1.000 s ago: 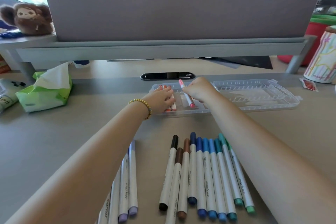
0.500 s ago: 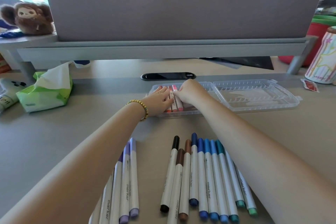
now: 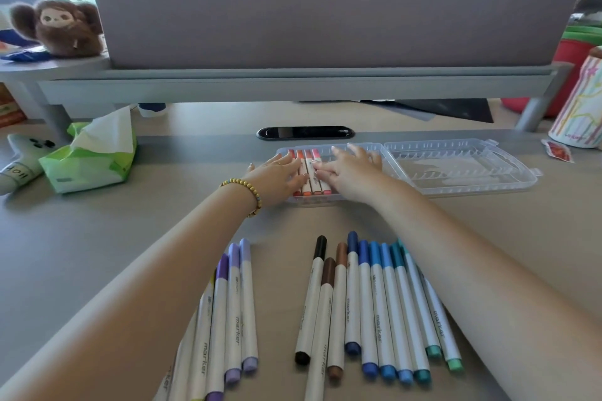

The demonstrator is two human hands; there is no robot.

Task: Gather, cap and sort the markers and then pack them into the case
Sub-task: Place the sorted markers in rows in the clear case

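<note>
Tissue spills from a green soft-pack tissue pouch (image 3: 88, 156) at the far left of the grey bench (image 3: 65, 238), well clear of the work. Nearer the person, a small group of purple and lilac capped markers (image 3: 233, 312) lies beside the left forearm, long axes running away from the person. Further out, the left hand (image 3: 277, 177), with a yellow beaded bracelet (image 3: 246, 190) at the wrist, rests flat with fingers spread on the left part of the clear plastic marker case (image 3: 456, 172). Between the two hands four red, orange and pink markers (image 3: 309, 172) lie side by side in the case tray, caps pointing away, parallel to the loose rows. The right hand (image 3: 350, 169) lies open just beside them, fingers splayed over the tray's empty slots; neither hand grips anything, and both seem to be pressing or squaring the packed markers. To the right the case's hinged lid lies open and flat on the bench. Below, a row of black, brown, blue and teal capped markers (image 3: 374, 309) lies close to the right forearm.

Packing looks barely begun. The coming move probably turns on this: every loose marker lies nearer the person than the hands, so either hand must draw back toward the body, and since all already share the tray's axis, no turning should be needed. The right hand is nearer the blue row, the left the purples.
</note>
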